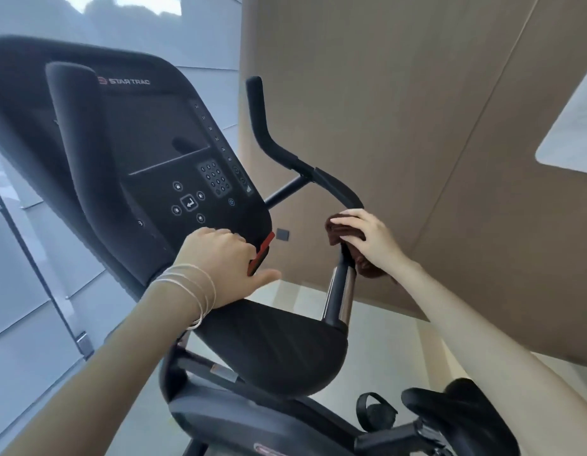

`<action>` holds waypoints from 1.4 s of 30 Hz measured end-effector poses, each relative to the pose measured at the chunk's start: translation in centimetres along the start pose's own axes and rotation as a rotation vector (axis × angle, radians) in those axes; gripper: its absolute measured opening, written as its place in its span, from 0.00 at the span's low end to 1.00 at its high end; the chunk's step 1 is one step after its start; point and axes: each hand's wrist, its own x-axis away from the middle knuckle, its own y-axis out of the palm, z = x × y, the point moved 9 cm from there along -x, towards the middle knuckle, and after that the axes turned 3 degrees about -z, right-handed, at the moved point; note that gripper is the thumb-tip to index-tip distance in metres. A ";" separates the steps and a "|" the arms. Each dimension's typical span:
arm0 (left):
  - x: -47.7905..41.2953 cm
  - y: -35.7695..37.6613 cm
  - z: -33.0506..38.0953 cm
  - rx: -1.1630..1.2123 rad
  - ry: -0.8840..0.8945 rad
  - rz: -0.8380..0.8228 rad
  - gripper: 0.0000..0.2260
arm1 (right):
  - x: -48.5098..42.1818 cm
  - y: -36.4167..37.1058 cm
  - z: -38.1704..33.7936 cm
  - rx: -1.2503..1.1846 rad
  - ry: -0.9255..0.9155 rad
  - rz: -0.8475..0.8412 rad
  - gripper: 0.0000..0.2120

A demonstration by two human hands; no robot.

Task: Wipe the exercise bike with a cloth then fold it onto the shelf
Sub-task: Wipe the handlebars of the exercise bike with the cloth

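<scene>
A black exercise bike fills the view, its console (160,153) tilted at upper left with a dark screen and keypad. The curved black handlebar (275,149) rises to the right of the console. My right hand (367,238) presses a dark brown cloth (343,230) around the handlebar where it bends down into the chrome-and-black upright tube (339,291). My left hand (223,261), with thin bangles on the wrist, rests on the console's lower edge beside a red tab (262,253), fingers curled over the edge. The shelf is not visible.
A tan panelled wall (417,110) stands behind the handlebar, with a small grey wall plate (282,234). Grey glass panels and a door frame (38,258) run along the left. The bike's seat (460,413) and a strapped pedal (376,411) sit at lower right over pale floor.
</scene>
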 end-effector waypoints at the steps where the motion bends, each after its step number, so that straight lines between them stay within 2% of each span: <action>1: 0.2 0.2 0.2 0.041 0.009 -0.003 0.30 | -0.3 1.0 0.2 0.074 0.029 -0.066 0.14; 4: 0.6 0.5 0.2 0.112 -0.009 0.008 0.23 | -0.4 2.5 0.8 0.185 0.072 -0.182 0.15; 9: 0.4 1.2 -0.3 0.179 -0.040 0.031 0.24 | -1.9 2.0 1.6 0.248 0.018 -0.192 0.07; 14: 0.3 1.9 -0.7 0.220 -0.093 -0.011 0.24 | -5.2 2.6 3.5 0.339 0.171 -0.261 0.07; 19: 0.7 1.4 -0.8 0.238 -0.103 0.032 0.23 | -3.7 3.8 1.9 0.321 -0.016 -0.415 0.07; 21: 0.9 1.2 -0.7 0.247 -0.101 0.052 0.23 | -3.7 3.8 2.0 0.325 -0.031 -0.459 0.08; 26: 0.9 1.0 -1.2 0.236 -0.122 0.105 0.24 | -6.5 4.7 3.9 0.450 0.031 -0.578 0.08; 31: 1.0 0.9 -1.2 0.223 -0.120 0.106 0.24 | -8.4 4.5 6.0 0.513 0.198 -0.505 0.08; 37: 0.7 1.3 -1.4 0.209 -0.127 0.057 0.24 | -6.3 6.8 4.4 0.573 -0.031 -0.845 0.13; 40: 0.6 1.5 -1.4 0.204 -0.130 0.056 0.24 | -7.0 7.2 5.0 0.662 -0.035 -0.889 0.16; 42: 0.6 1.5 -1.6 0.196 -0.138 0.068 0.24 | -8.1 6.7 5.7 0.698 0.022 -0.822 0.16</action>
